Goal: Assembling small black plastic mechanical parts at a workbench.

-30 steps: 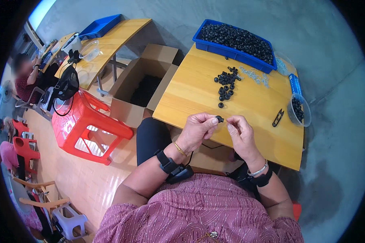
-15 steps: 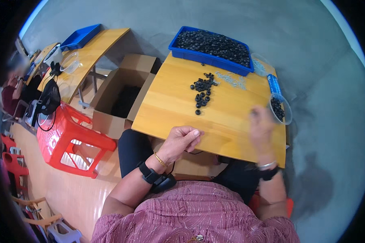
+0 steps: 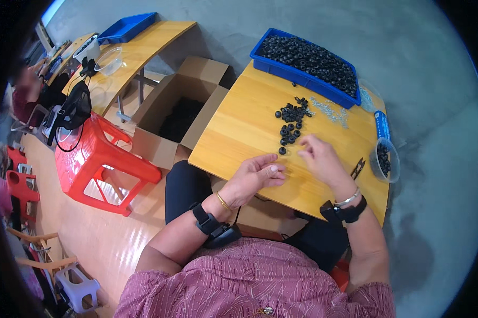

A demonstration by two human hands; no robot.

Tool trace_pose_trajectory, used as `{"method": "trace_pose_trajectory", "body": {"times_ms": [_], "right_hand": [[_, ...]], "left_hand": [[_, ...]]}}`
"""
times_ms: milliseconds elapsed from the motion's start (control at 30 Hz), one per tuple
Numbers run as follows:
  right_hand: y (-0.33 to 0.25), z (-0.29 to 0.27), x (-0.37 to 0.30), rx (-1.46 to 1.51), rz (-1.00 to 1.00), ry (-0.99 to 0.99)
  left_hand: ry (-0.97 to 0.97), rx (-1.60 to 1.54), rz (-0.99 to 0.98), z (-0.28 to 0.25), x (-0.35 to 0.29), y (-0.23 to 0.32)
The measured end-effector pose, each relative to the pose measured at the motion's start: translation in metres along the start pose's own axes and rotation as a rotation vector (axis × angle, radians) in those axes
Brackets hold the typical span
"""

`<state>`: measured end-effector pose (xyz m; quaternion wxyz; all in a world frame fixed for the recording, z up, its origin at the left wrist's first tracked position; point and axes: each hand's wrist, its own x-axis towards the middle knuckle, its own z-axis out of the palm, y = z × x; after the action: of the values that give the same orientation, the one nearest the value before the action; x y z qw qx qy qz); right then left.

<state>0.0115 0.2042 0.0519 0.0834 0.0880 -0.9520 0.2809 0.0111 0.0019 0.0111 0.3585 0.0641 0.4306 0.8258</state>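
My left hand (image 3: 257, 177) hovers over the near edge of the wooden table (image 3: 239, 127), its fingers loosely curled and apart, with nothing visible in them. Just right of the small black ring-like parts (image 3: 291, 132), my right hand (image 3: 324, 163) reaches in with bent fingers; a gap shows between thumb and forefinger, and I see nothing held. One black part (image 3: 282, 151) sits at the pile's near end. Beyond it are scattered small silvery pieces (image 3: 332, 112). On the table beside my right wrist lies a small dark two-pronged tool (image 3: 358, 168), like snips.
A blue tray (image 3: 302, 79) heaped with black parts stands at the table's far side. Along the right edge are a blue packet (image 3: 381, 126) and a clear tub (image 3: 391, 172) of black parts. To the left stand an open carton (image 3: 149, 139) and a red stool (image 3: 80, 169).
My right hand has moved left from beside the clear tub to the loose black parts. The two-pronged tool now shows on the table. The whole view has shifted slightly.
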Motion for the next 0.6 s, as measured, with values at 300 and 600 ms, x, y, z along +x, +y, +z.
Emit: {"method": "trace_pose_trajectory", "body": {"times_ms": [300,600], "right_hand": [[-0.001,0.035,0.030,-0.019,-0.118,-0.115],[0.042,-0.019,0.047,0.087,0.119,0.138]], "left_hand": [[0.013,-0.130,0.069,-0.014,0.032,0.007],[0.269,0.317,0.257,-0.030,0.037,0.030]]}}
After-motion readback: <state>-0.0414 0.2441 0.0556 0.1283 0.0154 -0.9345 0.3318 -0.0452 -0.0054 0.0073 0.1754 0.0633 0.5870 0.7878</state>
